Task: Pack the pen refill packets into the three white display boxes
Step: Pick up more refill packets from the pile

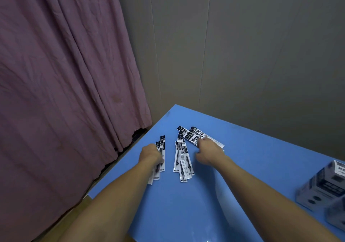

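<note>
Fingers of the left hand [150, 154] are curled round a packet bundle [160, 157] near the surface's [186, 213] far-left corner, seemingly for boxing, while the right hand [208, 153] is pressed on loose packets [194, 136].

blue table [186, 213] | mauve curtain [56, 73] at left | grey panelled wall [242, 45] behind

A big pink-purple curtain [61, 84] was hung on the left, full of folds and creases, and it reached down past the edge of the table. A plain grey wall [242, 45] was seen behind, split into wide panels by thin lines. A blue table [186, 204] was set in the corner, close to the curtain and the wall. A bit of brown floor [78, 211] was seen beside it.
</note>
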### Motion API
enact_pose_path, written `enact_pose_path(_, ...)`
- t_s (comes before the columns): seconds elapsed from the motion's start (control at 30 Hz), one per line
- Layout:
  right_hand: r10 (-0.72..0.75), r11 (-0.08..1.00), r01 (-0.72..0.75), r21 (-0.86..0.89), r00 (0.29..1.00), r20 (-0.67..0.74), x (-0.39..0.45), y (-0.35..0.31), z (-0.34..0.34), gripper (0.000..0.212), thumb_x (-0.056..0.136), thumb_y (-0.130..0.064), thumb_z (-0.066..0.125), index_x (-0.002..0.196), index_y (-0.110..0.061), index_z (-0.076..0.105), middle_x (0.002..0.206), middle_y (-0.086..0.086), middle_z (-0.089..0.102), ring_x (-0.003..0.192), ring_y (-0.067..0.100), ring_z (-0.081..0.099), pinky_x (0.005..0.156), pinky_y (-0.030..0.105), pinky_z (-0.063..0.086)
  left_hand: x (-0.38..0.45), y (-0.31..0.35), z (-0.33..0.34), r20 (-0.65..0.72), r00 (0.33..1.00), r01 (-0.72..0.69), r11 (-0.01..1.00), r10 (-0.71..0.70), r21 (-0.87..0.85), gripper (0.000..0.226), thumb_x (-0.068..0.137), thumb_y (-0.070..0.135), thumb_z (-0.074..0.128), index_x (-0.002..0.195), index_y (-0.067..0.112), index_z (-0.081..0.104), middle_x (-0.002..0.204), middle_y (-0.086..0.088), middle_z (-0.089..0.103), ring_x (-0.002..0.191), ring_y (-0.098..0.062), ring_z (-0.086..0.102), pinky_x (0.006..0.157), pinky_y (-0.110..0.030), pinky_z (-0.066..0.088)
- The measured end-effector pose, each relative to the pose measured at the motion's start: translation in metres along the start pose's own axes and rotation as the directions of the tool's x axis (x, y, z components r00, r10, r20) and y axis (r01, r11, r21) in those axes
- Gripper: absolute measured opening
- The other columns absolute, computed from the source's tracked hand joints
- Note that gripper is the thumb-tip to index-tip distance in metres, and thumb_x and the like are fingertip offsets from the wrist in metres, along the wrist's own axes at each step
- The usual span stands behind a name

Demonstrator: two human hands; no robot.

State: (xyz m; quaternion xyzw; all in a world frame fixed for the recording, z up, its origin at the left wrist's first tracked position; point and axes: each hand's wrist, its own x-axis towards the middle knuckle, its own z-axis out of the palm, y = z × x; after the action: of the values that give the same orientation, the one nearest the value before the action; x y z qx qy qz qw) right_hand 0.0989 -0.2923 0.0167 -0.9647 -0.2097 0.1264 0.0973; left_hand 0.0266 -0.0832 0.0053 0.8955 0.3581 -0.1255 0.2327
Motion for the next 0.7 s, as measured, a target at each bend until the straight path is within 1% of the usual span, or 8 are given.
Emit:
enact_pose_path(0.07, 0.004, 1.000, -0.004, -0.006, 1.000, -0.006, -0.002, 0.003, -0.001, 0.029, 0.088, -0.019, 0.052, 0.115, -0.012, 0.057, 0.124, 0.006, 0.053, 0.114, 0.029, 0.056, 0.083, 0.033, 0.047, 0.001, 0.000, 0.003, -0.026, 1.000, 0.016, 0.998, -0.015, 0.055, 0.034, 0.084, 0.016, 0.076, 0.113, 0.010, 0.060, 0.123, -0.010, 0.062, 0.113, -0.028, 0.063, 0.085, -0.032, 0.054)
enact_pose_path(0.17, 0.007, 1.000, -0.007, -0.011, 1.000, -0.011, -0.002, 0.005, -0.002, 0.030, 0.087, -0.019, 0.052, 0.116, -0.012, 0.058, 0.126, 0.007, 0.053, 0.115, 0.029, 0.056, 0.087, 0.034, 0.048, 0.003, -0.003, 0.003, -0.008, 0.999, 0.037, 0.996, -0.037, 0.078, 0.034, 0.084, 0.018, 0.080, 0.110, 0.009, 0.059, 0.125, -0.010, 0.063, 0.114, -0.028, 0.063, 0.083, -0.029, 0.052)
enact_pose_path(0.23, 0.006, 1.000, -0.006, -0.010, 1.000, -0.012, -0.001, 0.005, -0.002, 0.031, 0.087, -0.019, 0.051, 0.116, -0.011, 0.058, 0.127, 0.007, 0.053, 0.115, 0.029, 0.056, 0.087, 0.034, 0.048, 0.008, -0.007, 0.002, 0.010, 0.998, 0.059, 0.997, -0.060, 0.052, 0.041, 0.084, 0.020, 0.081, 0.115, 0.008, 0.057, 0.128, -0.011, 0.061, 0.117, -0.029, 0.061, 0.084, -0.029, 0.050)
enact_pose_path(0.3, -0.001, 1.000, 0.001, -0.004, 1.000, -0.009, 0.000, 0.005, -0.001, 0.030, 0.088, -0.019, 0.051, 0.116, -0.011, 0.057, 0.126, 0.007, 0.053, 0.115, 0.029, 0.056, 0.084, 0.033, 0.046, 0.012, -0.009, 0.001, 0.041, 0.996, 0.073, 0.997, -0.074, 0.029, 0.056, 0.083, 0.022, 0.083, 0.127, 0.005, 0.053, 0.134, -0.012, 0.058, 0.123, -0.030, 0.058, 0.094, -0.031, 0.051)
enact_pose_path(0.37, -0.004, 1.000, 0.004, -0.008, 1.000, -0.005, 0.001, 0.004, 0.000, 0.031, 0.088, -0.019, 0.051, 0.117, -0.011, 0.057, 0.126, 0.008, 0.053, 0.115, 0.029, 0.056, 0.082, 0.033, 0.045, 0.015, -0.010, -0.001, 0.069, 0.993, 0.090, 0.996, -0.091, 0.021, 0.066, 0.081, 0.028, 0.085, 0.133, 0.004, 0.050, 0.137, -0.013, 0.057, 0.126, -0.031, 0.057, 0.099, -0.034, 0.051)
enact_pose_path(0.53, -0.003, 1.000, 0.003, 0.002, 1.000, 0.022, 0.002, 0.003, 0.002, 0.032, 0.087, -0.020, 0.051, 0.118, -0.012, 0.058, 0.127, 0.007, 0.053, 0.114, 0.028, 0.056, 0.090, 0.035, 0.051, 0.014, -0.019, -0.013, 0.062, 0.992, 0.112, 0.992, -0.108, -0.060, 0.074, 0.080, 0.033, 0.086, 0.135, 0.003, 0.048, 0.139, -0.012, 0.056, 0.125, -0.030, 0.057, 0.098, -0.033, 0.050)
enact_pose_path(0.63, 0.000, 1.000, 0.000, -0.006, 0.999, 0.033, -0.004, -0.001, 0.001, 0.034, 0.087, -0.019, 0.051, 0.119, -0.012, 0.057, 0.127, 0.007, 0.055, 0.114, 0.027, 0.057, 0.090, 0.036, 0.052, 0.011, -0.024, -0.020, 0.097, 0.993, 0.080, 0.987, -0.067, -0.141, 0.078, 0.073, 0.027, 0.091, 0.134, 0.002, 0.049, 0.136, -0.012, 0.059, 0.122, -0.031, 0.059, 0.101, -0.040, 0.052)
enact_pose_path(0.7, 0.007, 1.000, -0.007, -0.015, 0.999, 0.038, -0.011, -0.003, 0.001, 0.034, 0.087, -0.019, 0.052, 0.120, -0.012, 0.056, 0.126, 0.007, 0.056, 0.113, 0.028, 0.058, 0.091, 0.037, 0.052, 0.005, -0.025, -0.025, 0.093, 0.995, 0.037, 0.985, -0.021, -0.170, 0.068, 0.072, 0.024, 0.091, 0.129, 0.003, 0.058, 0.128, -0.014, 0.065, 0.117, -0.032, 0.063, 0.098, -0.039, 0.054)
